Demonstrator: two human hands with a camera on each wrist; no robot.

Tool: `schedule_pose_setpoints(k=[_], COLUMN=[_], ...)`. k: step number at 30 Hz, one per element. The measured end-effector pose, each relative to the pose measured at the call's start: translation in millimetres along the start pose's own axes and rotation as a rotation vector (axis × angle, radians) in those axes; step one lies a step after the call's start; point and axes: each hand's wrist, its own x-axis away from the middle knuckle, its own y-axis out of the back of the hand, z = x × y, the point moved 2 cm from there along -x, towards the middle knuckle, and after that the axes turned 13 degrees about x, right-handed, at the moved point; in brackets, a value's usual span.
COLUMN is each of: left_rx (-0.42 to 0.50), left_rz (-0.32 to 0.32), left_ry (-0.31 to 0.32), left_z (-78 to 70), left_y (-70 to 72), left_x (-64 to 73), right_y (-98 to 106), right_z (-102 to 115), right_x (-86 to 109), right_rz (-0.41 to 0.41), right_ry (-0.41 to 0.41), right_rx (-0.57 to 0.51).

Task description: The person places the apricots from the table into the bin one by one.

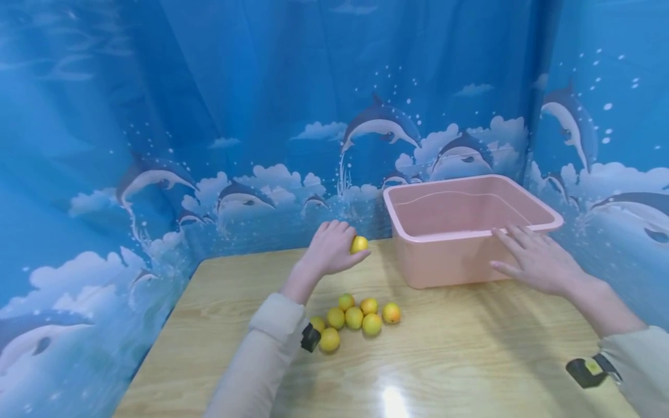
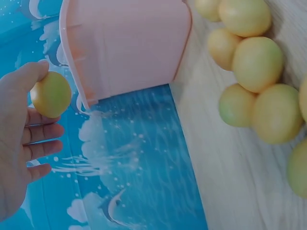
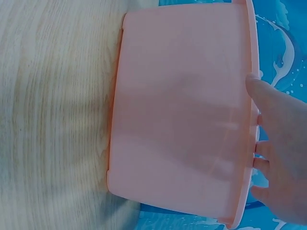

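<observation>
My left hand [image 1: 330,248] pinches a round yellow-green fruit [image 1: 359,244] between thumb and forefinger, raised over the far part of the table. In the left wrist view this fruit [image 2: 53,96] sits at the fingertips, with the other fingers spread below it. Several similar fruits [image 1: 354,318] lie in a loose group on the table, nearer me than the left hand. A pink plastic basin [image 1: 444,264] stands to the right. At its near rim rests my right hand [image 1: 538,260], fingers extended over the edge; the right wrist view shows the thumb along the rim's outer side.
The light wood table [image 1: 449,360] ends at the back and left against a blue curtain [image 1: 251,116] printed with dolphins. The basin occupies the table's far right corner. Black wrist devices [image 1: 587,371] sit at both sleeves.
</observation>
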Motion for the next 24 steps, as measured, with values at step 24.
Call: schedule_pose_setpoints(k=[24], left_rx=[0.016], left_rz=[0.011], left_ry=[-0.035], left_z=[-37.3], left_y=[10.1], left_x=[-43.1], right_y=[4], right_z=[-2], right_x=[0.6], right_rz=[-0.022], right_ry=[0.038], right_rx=[0.091])
